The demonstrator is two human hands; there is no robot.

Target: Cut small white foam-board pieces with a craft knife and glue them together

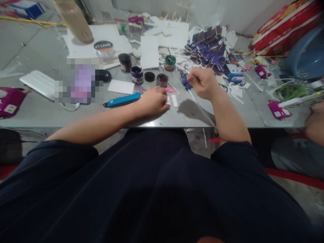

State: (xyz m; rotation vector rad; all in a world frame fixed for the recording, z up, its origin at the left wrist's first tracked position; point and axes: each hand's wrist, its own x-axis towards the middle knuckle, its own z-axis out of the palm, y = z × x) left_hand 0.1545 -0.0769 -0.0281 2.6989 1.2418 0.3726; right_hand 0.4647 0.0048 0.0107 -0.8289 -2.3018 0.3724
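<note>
My left hand (157, 98) rests low over the table near its front edge, fingers curled down on a small white piece (168, 100) that shows only in part. A second white strip (174, 101) lies just to the right of it. Raised above the table, my right hand (202, 82) is closed; what its fingers hold, if anything, is hidden. Just left of this hand is a blue-purple stained clump (186, 81), with a long clear stick (201, 106) slanting from it toward the table edge. A blue utility knife (124, 100) lies left of my left hand.
Open paint jars (137, 74) and a dark red pot (162, 80) stand behind my hands. A pile of purple-painted pieces (209, 49) lies at the back right, near a blue box (233, 73). A blurred phone (83, 84) lies left. Another person's arm (315, 123) is at far right.
</note>
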